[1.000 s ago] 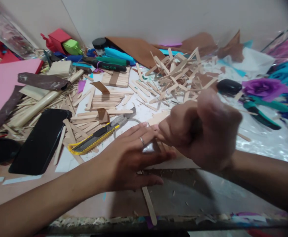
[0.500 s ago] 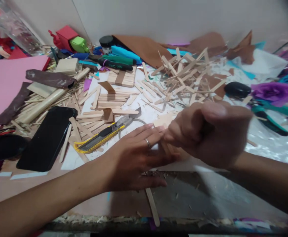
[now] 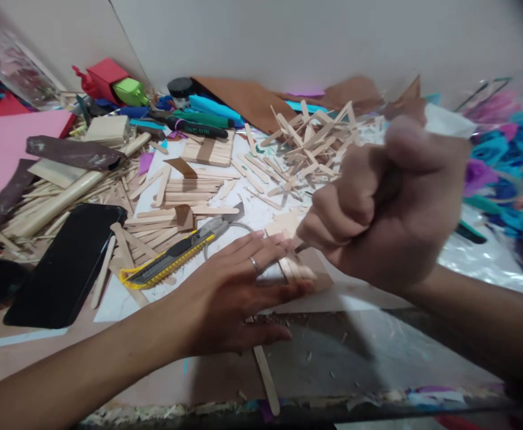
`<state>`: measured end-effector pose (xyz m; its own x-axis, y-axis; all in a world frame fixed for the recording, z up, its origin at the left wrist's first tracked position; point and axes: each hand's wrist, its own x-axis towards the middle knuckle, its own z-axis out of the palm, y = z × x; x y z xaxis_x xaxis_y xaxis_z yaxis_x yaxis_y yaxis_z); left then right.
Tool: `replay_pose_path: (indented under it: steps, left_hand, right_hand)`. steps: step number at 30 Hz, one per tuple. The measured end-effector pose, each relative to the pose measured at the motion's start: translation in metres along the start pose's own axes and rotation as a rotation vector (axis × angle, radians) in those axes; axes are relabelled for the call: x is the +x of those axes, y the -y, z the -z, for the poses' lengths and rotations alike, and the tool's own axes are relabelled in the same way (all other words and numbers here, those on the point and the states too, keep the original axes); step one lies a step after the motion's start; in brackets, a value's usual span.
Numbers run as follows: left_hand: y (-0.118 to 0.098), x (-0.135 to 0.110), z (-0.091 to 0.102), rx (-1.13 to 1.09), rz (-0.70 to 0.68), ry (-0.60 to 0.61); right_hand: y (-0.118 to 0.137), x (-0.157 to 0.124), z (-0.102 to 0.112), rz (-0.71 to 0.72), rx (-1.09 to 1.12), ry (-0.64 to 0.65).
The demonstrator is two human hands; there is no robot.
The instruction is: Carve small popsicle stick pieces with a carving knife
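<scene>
My left hand (image 3: pixel 239 280), with a ring on one finger, lies flat with its fingers stretched out. Its fingertips rest on pale flat wooden sticks (image 3: pixel 294 270) laid side by side on the white paper. My right hand (image 3: pixel 391 209) is closed in a fist just to the right and above them. A small dark tip pokes out below the fist near my left fingertips; the rest of what it grips is hidden. One loose craft stick (image 3: pixel 267 382) sticks out below my left thumb. Left of my left hand lies a yellow cutter knife (image 3: pixel 172 257).
A black phone (image 3: pixel 67 266) lies on the left beside thin wooden sticks. Behind are bundled craft sticks (image 3: pixel 208 149), a heap of loose sticks (image 3: pixel 308 140) and a black marker (image 3: pixel 201 128). Teal-handled pliers (image 3: pixel 471 232) and paper flowers (image 3: pixel 519 152) are at the right.
My right fist has risen and pulled a little away from my left fingertips, uncovering more of the sticks. My left hand stays flat in place. The whole view has shifted slightly.
</scene>
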<state>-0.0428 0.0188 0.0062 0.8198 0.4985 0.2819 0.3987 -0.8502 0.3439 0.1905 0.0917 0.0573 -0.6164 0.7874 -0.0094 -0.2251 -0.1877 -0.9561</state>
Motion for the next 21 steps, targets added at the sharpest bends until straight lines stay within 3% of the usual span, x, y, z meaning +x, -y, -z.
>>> replay_pose_path:
  steps: [8,21]
  left_hand:
    - [0.001,-0.001,-0.001,-0.001,0.005,0.01]
    - [0.0,0.003,0.001,-0.049,0.013,0.021]
  right_hand:
    - [0.01,-0.004,-0.048,0.124,0.097,-0.091]
    - [0.007,-0.002,-0.053,0.109,0.08,-0.137]
